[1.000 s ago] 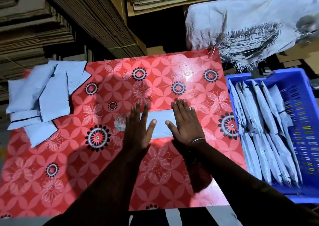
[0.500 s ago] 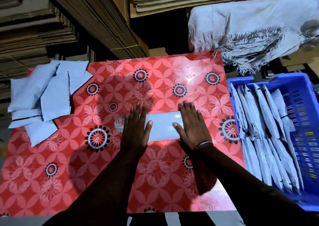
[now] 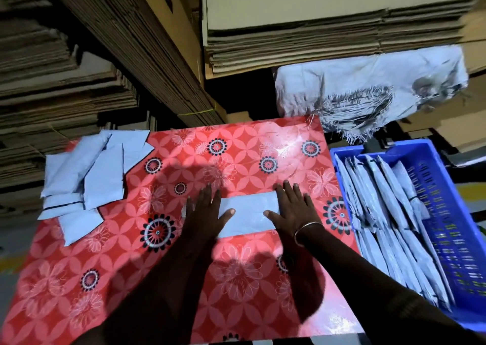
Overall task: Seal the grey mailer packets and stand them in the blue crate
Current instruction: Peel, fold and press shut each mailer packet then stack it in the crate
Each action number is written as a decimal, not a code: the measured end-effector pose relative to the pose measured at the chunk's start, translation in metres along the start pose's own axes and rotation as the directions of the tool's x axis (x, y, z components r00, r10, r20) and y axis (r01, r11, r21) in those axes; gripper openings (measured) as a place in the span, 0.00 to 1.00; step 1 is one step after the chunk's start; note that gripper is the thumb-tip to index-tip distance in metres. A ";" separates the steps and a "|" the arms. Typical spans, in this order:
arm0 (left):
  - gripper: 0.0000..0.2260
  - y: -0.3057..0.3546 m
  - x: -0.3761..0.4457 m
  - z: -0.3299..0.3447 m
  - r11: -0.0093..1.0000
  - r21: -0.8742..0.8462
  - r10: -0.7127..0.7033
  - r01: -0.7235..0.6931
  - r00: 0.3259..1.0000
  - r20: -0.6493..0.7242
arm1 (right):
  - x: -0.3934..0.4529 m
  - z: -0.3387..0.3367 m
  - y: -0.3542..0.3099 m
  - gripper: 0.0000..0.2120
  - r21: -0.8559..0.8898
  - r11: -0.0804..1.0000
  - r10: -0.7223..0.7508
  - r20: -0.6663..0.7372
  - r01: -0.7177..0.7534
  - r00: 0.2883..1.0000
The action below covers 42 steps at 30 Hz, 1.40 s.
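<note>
Both hands, left (image 3: 203, 210) and right (image 3: 293, 209), lay flat with straight fingers on a packet (image 3: 247, 217) mid-counter (image 3: 236, 279), apparently pressing its seal closed.

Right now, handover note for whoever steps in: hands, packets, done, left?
Left hand: flat, fingers straight, pressing the left end of the grey packet at table centre.
Right hand: flat, pressing its right end.
Done: many packets stand on edge in the blue crate, right of the table.
Left: finish this seal, crate it, then work through the pile of packets at the table's far-left corner.
</note>
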<state>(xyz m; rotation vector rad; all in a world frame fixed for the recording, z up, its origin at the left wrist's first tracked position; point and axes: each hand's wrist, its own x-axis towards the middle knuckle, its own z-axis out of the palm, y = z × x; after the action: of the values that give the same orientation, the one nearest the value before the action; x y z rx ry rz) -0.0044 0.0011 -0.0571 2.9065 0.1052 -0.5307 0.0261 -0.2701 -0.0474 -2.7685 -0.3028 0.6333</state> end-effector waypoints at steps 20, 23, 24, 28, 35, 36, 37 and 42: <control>0.12 0.069 -0.064 -0.056 0.872 -0.129 0.374 -0.472 0.813 -0.446 | -0.075 -0.063 0.035 0.16 -0.037 0.983 -0.181 -0.256 0.177 0.950; 0.12 0.088 -0.065 -0.060 0.911 -0.041 0.342 -0.410 0.810 -0.477 | -0.076 -0.069 0.038 0.14 -0.075 0.987 -0.162 -0.341 0.145 0.926; 0.11 0.094 -0.065 -0.063 0.930 -0.008 0.321 -0.366 0.825 -0.465 | -0.075 -0.072 0.038 0.14 -0.071 0.988 -0.152 -0.356 0.136 0.922; 0.08 0.098 -0.057 -0.068 0.936 0.066 0.340 -0.346 0.838 -0.427 | -0.066 -0.078 0.031 0.11 -0.031 0.992 -0.121 -0.418 0.119 0.900; 0.05 0.089 -0.037 -0.067 0.950 0.012 0.283 -0.312 0.843 -0.457 | -0.050 -0.074 0.013 0.11 -0.035 0.995 -0.103 -0.422 0.098 0.901; 0.05 0.086 -0.036 -0.064 0.952 0.016 0.280 -0.305 0.852 -0.443 | -0.047 -0.072 0.013 0.12 -0.033 0.994 -0.105 -0.407 0.101 0.907; 0.05 0.083 -0.036 -0.059 0.953 0.025 0.285 -0.303 0.862 -0.420 | -0.044 -0.069 0.013 0.12 -0.040 0.994 -0.112 -0.393 0.105 0.913; 0.08 0.068 -0.041 -0.020 0.950 -0.093 0.261 -0.297 0.924 -0.280 | -0.044 -0.039 0.017 0.22 -0.008 0.996 -0.083 -0.241 0.084 0.967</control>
<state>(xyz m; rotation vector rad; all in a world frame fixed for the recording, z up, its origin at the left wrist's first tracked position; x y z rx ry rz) -0.0291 -0.0632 -0.0123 2.7759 -0.2286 -0.0821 0.0070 -0.3068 -0.0015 -2.7751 -0.3616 0.2717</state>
